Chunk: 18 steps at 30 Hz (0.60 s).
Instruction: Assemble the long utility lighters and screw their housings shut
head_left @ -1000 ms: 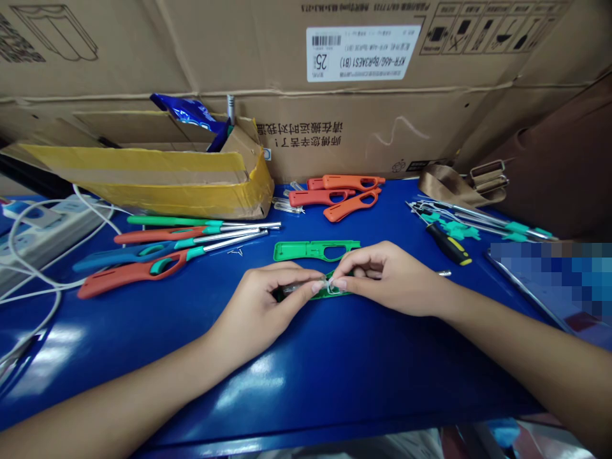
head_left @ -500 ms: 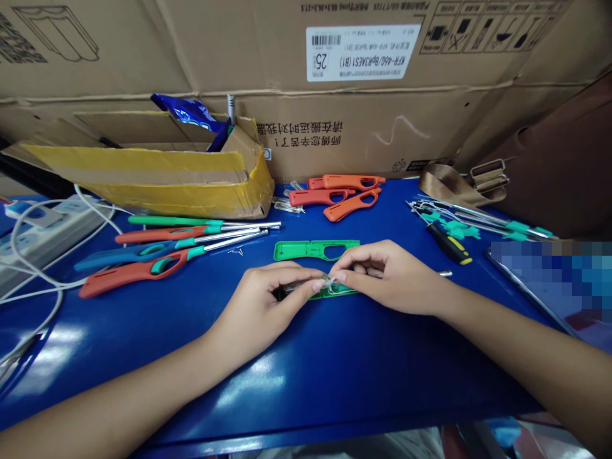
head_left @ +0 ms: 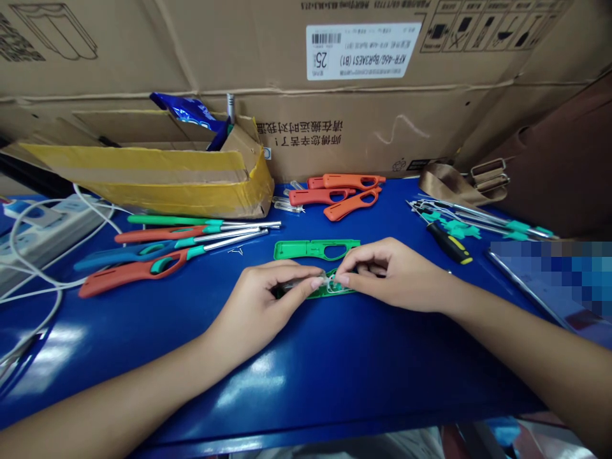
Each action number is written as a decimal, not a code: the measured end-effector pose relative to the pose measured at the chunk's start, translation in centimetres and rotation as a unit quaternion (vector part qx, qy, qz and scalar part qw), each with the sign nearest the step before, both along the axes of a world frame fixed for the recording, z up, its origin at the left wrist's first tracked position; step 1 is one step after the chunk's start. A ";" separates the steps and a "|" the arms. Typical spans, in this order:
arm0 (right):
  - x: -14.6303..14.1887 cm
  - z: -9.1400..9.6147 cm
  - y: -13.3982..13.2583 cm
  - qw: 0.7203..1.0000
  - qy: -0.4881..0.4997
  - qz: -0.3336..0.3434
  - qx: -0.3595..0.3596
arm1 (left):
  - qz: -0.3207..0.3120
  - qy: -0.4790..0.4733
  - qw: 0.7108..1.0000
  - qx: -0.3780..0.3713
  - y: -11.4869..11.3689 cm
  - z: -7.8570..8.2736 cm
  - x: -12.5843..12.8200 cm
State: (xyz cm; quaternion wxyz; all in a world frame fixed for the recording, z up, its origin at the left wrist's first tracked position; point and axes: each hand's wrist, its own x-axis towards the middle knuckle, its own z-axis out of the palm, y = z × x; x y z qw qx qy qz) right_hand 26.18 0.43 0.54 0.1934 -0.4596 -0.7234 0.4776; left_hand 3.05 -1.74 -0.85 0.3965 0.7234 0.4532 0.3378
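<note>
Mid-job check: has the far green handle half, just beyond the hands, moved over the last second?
No. Judged against the yellow-taped cardboard box, the far green handle half shows no visible shift in any direction.

Left hand (head_left: pixel 262 296) pinches clear part (head_left: pixel 322 278) at green lighter-handle half (head_left: pixel 314 294); right hand (head_left: pixel 394 277) at white wire (head_left: pixel 331 284). Second green half (head_left: pixel 295 249) lies beyond; screwdriver (head_left: pixel 447 242) on table (head_left: pixel 335 370).
</note>
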 end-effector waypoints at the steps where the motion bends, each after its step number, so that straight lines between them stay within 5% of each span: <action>1: 0.0 0.0 0.0 1.000 -0.001 0.002 0.005 | 0.001 0.001 1.000 -0.001 0.0 0.0 0.0; 18: -0.5 -0.8 -0.5 1.000 0.001 -0.016 0.015 | -0.027 -0.005 1.000 -0.009 0.1 0.2 0.1</action>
